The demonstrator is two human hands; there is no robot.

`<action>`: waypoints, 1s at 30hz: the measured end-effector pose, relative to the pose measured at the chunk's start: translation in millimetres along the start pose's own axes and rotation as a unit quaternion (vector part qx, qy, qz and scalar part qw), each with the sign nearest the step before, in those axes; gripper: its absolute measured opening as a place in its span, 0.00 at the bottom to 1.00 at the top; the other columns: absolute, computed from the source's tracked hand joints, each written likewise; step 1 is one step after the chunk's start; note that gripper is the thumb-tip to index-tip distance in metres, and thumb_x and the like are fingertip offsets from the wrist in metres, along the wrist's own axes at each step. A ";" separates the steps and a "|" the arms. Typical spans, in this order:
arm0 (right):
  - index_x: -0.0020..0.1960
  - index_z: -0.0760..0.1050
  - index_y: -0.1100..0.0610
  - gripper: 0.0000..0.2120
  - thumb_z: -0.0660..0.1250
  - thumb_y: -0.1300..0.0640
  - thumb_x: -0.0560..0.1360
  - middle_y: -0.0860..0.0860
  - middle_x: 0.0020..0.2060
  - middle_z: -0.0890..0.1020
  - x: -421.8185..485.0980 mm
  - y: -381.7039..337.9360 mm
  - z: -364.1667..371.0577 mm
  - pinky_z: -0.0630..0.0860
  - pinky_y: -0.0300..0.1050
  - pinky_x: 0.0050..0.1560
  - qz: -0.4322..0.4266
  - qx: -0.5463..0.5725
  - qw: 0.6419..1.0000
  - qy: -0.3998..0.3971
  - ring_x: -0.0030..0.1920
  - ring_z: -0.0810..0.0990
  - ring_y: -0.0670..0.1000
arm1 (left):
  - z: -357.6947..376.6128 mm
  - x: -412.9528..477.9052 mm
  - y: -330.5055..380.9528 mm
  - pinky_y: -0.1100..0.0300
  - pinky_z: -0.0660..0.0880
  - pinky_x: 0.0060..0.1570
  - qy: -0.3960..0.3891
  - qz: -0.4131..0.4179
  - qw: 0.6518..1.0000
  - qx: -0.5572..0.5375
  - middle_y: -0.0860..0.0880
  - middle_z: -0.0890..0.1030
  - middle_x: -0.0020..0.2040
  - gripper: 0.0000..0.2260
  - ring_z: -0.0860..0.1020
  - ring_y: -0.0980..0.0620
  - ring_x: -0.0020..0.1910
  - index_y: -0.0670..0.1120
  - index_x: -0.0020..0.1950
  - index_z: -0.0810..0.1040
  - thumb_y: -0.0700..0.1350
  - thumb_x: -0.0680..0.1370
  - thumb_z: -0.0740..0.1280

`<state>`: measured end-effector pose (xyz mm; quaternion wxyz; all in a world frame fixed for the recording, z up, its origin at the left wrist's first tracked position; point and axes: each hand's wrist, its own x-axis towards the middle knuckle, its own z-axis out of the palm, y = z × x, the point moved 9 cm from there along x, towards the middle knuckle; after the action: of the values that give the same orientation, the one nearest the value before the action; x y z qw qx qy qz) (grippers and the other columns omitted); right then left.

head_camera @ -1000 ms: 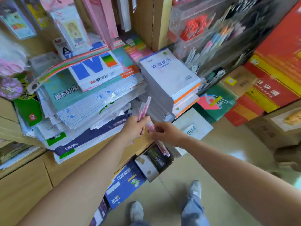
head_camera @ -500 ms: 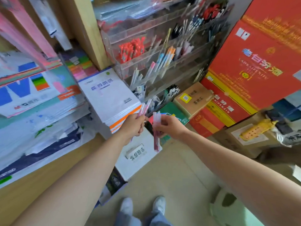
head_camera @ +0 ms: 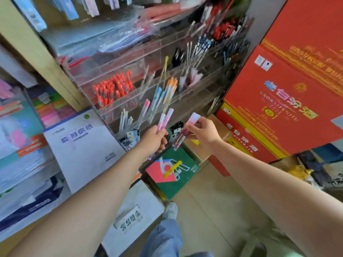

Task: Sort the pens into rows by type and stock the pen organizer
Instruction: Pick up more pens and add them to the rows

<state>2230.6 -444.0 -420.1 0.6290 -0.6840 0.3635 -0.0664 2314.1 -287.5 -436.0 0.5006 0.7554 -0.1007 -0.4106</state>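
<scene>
Each hand, left hand (head_camera: 155, 140) and right hand (head_camera: 203, 133), grips pink pens (head_camera: 165, 118), which look light, stiff and slippery, best pinched mid-barrel.

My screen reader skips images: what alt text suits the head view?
The left hand and right hand each grip a few pink pens before a clear tiered pen organizer stocked with red pens; paper stacks lie left, red cartons right.

Stationery shop, clear tiered pen organizer (head_camera: 167, 93) stocked with pens, stacked paper pads (head_camera: 83, 145), cartons (head_camera: 278, 101)
</scene>
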 end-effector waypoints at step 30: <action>0.38 0.75 0.61 0.08 0.73 0.61 0.71 0.53 0.34 0.80 304.7 -72.9 -72.4 0.78 0.52 0.45 -0.140 -0.160 0.977 -0.015 0.38 0.80 0.48 | 43.2 188.2 81.8 0.61 0.67 0.30 0.157 -0.090 0.979 -0.098 0.46 0.77 0.34 0.10 0.72 0.51 0.30 0.47 0.44 0.71 0.43 0.83 0.56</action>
<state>2442.6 -683.8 -451.0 0.5013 -0.8210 0.2601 -0.0844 2425.1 -461.7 -472.1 0.5423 0.7640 0.0882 -0.3383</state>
